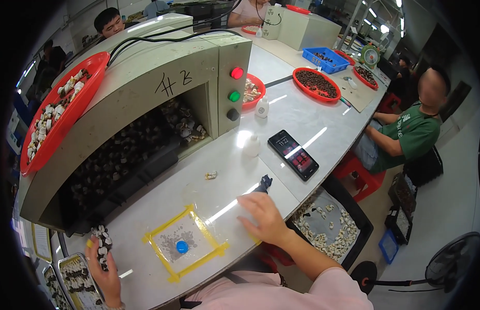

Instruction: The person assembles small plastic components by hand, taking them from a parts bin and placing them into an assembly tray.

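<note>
My left hand (105,274) reaches beside a small pile of black-and-white parts (103,240) at the left table edge. Its fingers are apart, and a yellow wrap circles one fingertip. Over the table's right part, my right hand (263,217) is open with its fingers spread. Just beyond it lies a small dark object (265,183) whose kind I cannot make out. Between my hands, yellow tape (191,271) frames a rectangle on the white tabletop (142,212). A round blue cap-like piece (182,247) sits inside, among grey spots. A small whitish-yellow part (211,175) lies farther back.
A beige machine (198,62) holds a black bin (142,178) of dark parts; a red tray (90,82) rests on top. Bottles (261,108) and a phone (294,154) stand or lie to the right. Below is a black crate (361,219). A person in green (418,132) sits at right.
</note>
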`<state>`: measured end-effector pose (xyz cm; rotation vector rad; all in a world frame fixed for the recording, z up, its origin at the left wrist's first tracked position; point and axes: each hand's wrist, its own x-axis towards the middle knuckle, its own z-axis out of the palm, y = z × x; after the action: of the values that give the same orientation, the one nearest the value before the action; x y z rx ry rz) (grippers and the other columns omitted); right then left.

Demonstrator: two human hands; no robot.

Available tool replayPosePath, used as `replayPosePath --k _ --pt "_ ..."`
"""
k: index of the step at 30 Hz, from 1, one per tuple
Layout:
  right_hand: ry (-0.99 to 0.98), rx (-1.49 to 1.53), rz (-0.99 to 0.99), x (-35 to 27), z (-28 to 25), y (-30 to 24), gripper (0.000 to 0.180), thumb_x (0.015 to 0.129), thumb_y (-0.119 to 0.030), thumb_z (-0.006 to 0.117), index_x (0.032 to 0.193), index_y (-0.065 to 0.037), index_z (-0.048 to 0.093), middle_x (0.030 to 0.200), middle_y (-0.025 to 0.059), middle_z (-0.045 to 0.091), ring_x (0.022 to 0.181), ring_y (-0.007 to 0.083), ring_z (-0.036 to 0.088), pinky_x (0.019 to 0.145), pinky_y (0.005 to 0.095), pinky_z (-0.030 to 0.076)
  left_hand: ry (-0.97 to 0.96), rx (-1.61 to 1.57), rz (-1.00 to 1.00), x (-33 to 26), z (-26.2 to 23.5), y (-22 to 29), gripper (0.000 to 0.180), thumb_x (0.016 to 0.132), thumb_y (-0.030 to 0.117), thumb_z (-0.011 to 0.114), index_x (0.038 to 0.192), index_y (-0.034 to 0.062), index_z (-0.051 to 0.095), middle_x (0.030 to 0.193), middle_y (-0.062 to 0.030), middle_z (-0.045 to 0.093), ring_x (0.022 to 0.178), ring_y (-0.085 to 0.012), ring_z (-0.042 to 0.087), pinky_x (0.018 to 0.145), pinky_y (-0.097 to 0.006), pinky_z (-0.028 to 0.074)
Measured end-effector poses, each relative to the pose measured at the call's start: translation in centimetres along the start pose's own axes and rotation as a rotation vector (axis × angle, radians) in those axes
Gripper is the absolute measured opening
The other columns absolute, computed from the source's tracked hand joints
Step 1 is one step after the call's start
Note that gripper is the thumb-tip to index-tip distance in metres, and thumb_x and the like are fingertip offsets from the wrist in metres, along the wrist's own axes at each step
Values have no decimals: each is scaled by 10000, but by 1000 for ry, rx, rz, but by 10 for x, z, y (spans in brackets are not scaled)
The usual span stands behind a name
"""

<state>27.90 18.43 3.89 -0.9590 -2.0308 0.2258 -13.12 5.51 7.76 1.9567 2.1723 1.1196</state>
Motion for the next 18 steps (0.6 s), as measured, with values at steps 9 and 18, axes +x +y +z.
replayPosePath --k 9,18 --pt "-119 156 61 -20 26 -17 449 723 -25 670 1158 -12 560 1037 147 575 948 323 548 834 384 453 -333 81 -171 189 28 -44 575 904 330 544 1364 24 381 1425 -158 370 1338 -271 317 1091 -338 235" --pt "-134 180 66 -19 27 -8 430 721 -9 637 1143 5 558 960 139 569 900 311 547 808 375 453 -803 186 -153 224 90 -62 703 873 406 576 1410 43 306 1455 -152 330 1335 -276 327 1063 -343 288"
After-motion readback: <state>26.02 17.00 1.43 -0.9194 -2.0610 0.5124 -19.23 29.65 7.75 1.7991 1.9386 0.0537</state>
